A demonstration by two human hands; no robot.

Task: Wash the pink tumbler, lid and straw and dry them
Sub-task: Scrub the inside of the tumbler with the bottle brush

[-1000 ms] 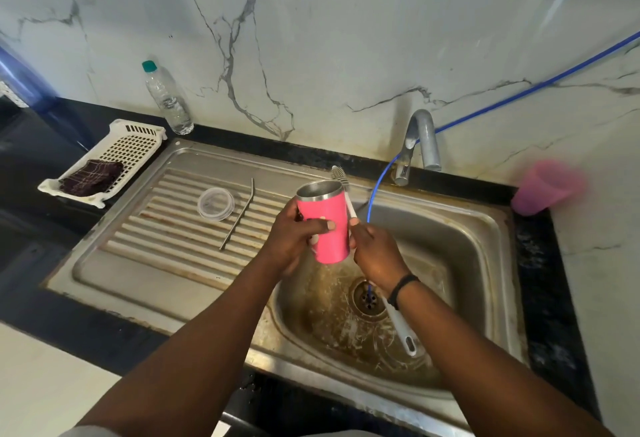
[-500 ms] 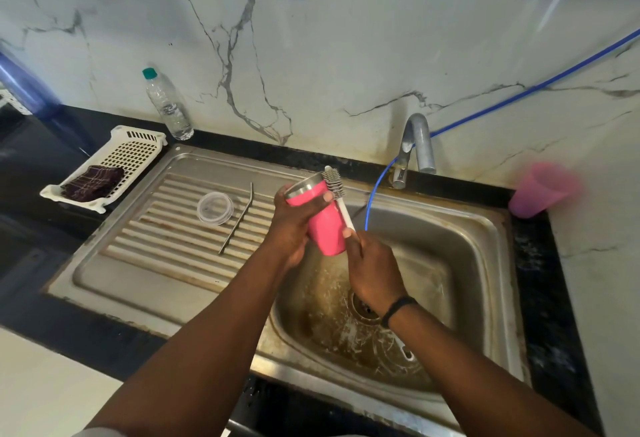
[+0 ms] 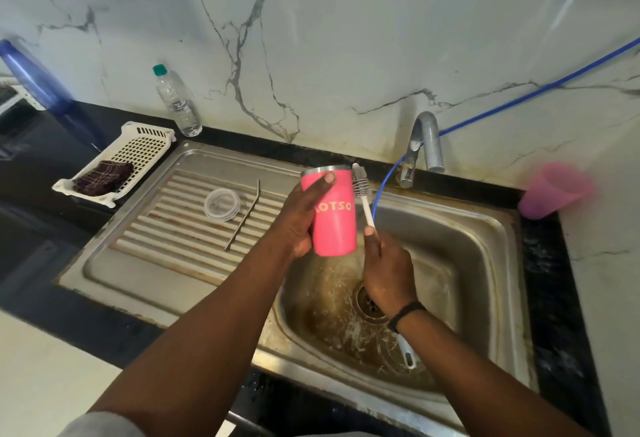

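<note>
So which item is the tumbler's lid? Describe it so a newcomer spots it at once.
Find the steel sink, then its ribbed draining board on the left. The lid lies there beside the metal straw: a small clear plastic disc, the only round thing on the ribs.

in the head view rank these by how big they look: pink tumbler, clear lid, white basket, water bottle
1. white basket
2. pink tumbler
3. water bottle, though it stands farther back
4. clear lid
</note>
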